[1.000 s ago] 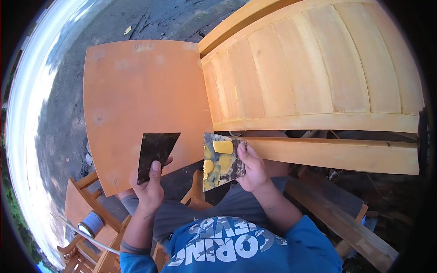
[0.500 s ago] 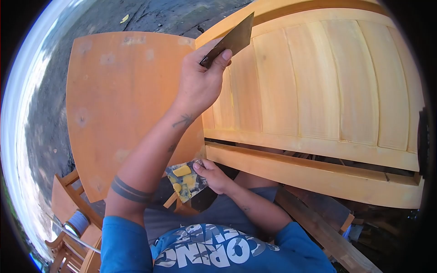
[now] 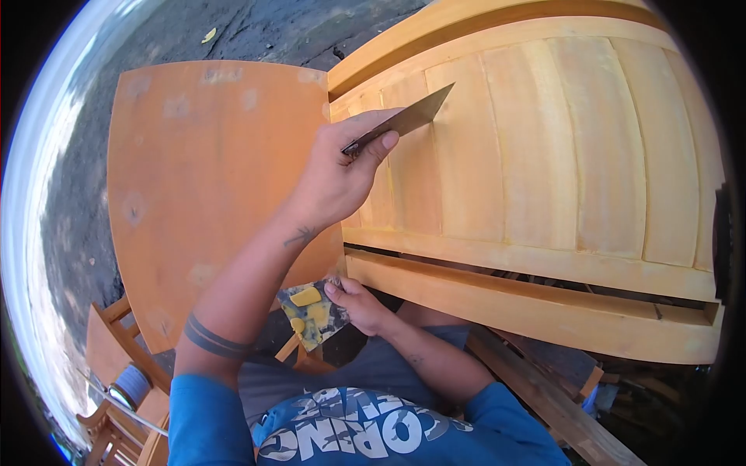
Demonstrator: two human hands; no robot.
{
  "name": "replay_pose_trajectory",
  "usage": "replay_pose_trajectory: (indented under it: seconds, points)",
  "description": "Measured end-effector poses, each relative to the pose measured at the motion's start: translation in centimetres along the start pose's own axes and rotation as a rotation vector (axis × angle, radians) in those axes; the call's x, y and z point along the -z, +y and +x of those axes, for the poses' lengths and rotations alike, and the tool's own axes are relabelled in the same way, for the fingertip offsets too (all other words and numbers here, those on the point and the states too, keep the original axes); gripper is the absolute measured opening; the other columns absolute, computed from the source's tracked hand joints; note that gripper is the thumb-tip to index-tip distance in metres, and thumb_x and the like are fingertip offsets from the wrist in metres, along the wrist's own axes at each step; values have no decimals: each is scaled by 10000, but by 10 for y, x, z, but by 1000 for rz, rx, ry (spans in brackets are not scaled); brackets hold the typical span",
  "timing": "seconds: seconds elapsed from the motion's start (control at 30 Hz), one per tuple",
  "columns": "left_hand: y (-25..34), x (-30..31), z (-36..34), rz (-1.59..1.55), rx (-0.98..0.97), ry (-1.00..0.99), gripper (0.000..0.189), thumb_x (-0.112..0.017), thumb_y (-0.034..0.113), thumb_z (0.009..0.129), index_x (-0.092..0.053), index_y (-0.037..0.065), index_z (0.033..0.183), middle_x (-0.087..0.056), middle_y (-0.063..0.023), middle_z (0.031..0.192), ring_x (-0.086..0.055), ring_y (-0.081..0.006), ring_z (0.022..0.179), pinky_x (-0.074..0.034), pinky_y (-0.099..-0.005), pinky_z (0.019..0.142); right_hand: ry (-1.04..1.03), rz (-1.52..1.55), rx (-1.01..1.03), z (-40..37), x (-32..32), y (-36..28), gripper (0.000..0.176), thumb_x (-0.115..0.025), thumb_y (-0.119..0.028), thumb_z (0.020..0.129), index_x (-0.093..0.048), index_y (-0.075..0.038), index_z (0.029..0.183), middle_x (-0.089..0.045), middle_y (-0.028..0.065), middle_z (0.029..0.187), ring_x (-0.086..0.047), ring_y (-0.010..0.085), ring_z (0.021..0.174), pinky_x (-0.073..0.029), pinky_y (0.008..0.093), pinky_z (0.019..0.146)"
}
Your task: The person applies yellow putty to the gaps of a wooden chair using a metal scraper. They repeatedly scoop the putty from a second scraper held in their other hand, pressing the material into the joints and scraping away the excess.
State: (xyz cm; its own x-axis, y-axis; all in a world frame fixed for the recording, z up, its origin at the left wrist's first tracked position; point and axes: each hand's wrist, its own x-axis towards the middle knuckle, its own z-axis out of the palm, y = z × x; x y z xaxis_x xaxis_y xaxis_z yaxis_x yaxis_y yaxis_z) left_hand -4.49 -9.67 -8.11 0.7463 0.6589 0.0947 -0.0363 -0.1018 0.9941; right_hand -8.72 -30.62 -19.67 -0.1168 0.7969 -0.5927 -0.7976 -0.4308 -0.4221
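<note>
My left hand (image 3: 346,167) pinches a thin flat metal scraper (image 3: 412,115) between thumb and fingers. Its blade points to the upper right, and its front corner lies right at the face of the slatted wooden panel (image 3: 536,147). Lower down, close to my lap, my right hand (image 3: 361,305) grips a small stained putty board (image 3: 316,335) by its edge, thumb on top. Lumps of yellow putty (image 3: 305,297) sit on that board. Left of the slats stands a flat orange-brown wooden panel (image 3: 221,171) with pale filler patches, partly behind my left forearm.
A wooden rail (image 3: 528,303) runs along the near side of the slatted panel, with a dark gap between. Wooden chair parts and a blue-and-white spool (image 3: 130,387) are at lower left. Planks (image 3: 544,396) lie at lower right. Dark ground (image 3: 264,35) shows beyond the panels.
My left hand has tilted the scraper from pointing steeply up to a flatter angle, bringing its blade down and right over the slats. My right hand still holds the putty board near my lap.
</note>
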Motion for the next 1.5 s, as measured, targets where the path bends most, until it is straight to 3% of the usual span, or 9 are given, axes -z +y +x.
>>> replay_pose_trajectory:
  seconds: [0.13,0.17,0.27,0.57,0.67,0.87,1.27,1.37,1.5]
  points:
    - [23,21,27,348,-63,0,295,-519,29,884,-600,33,1167,-675,-177,901,-652,-245,790,-498,-324,732,-14,-46,-37,-1,-4,-6,296,-400,-240,1006,-506,1,1141,-611,76,1067,-602,135,972,-482,281,864]
    - [24,25,38,518,-159,-51,338,-495,-17,856,-597,58,1169,-666,-168,889,-643,-265,821,-490,-343,741,-7,-60,-37,-1,-7,-8,300,-400,-242,1006,-507,2,1145,-612,73,1067,-601,133,974,-481,280,865]
    - [34,24,63,985,-93,-328,437,-476,-64,775,-622,98,1153,-654,-202,918,-618,-356,839,-490,-405,750,-18,-100,-23,1,0,-2,311,-400,-245,1006,-507,5,1157,-614,66,1064,-599,127,976,-476,275,869]
    - [42,9,82,1129,-137,-310,500,-464,-62,709,-640,118,1140,-664,-176,918,-621,-360,837,-495,-436,766,-39,-167,18,3,3,-2,313,-402,-249,1006,-522,-1,1154,-613,49,1053,-593,109,964,-471,265,863]
    - [55,2,85,1151,-47,-356,520,-456,-63,698,-639,122,1149,-665,-174,938,-626,-351,843,-498,-434,770,-35,-159,8,2,1,-4,313,-408,-254,1004,-527,-4,1150,-613,46,1049,-591,105,957,-469,260,859]
    - [53,4,100,1031,-76,-474,499,-433,-83,666,-656,46,1093,-659,-197,942,-618,-369,860,-499,-414,767,-27,-164,7,3,-1,-5,313,-413,-259,1003,-531,-5,1144,-605,30,1015,-578,90,932,-463,248,842]
    - [87,-30,-20,925,64,-742,476,-484,-94,646,-648,8,1081,-642,-205,946,-613,-367,878,-499,-409,789,15,-172,59,-1,-8,-8,331,-446,-255,991,-501,-8,1204,-577,56,1075,-537,115,989,-435,272,870]
    - [87,-14,-39,709,79,-869,458,-463,-101,681,-646,10,1086,-646,-198,948,-616,-369,872,-495,-404,782,38,-174,84,-3,-10,-8,316,-450,-247,989,-507,-8,1188,-577,56,1065,-540,112,971,-439,273,860]
    - [51,29,2,732,38,-442,446,-416,-99,725,-645,18,1089,-645,-207,975,-617,-369,892,-487,-393,778,-57,-151,3,4,3,1,289,-435,-250,996,-514,-16,1146,-580,37,1030,-545,92,956,-447,265,845]
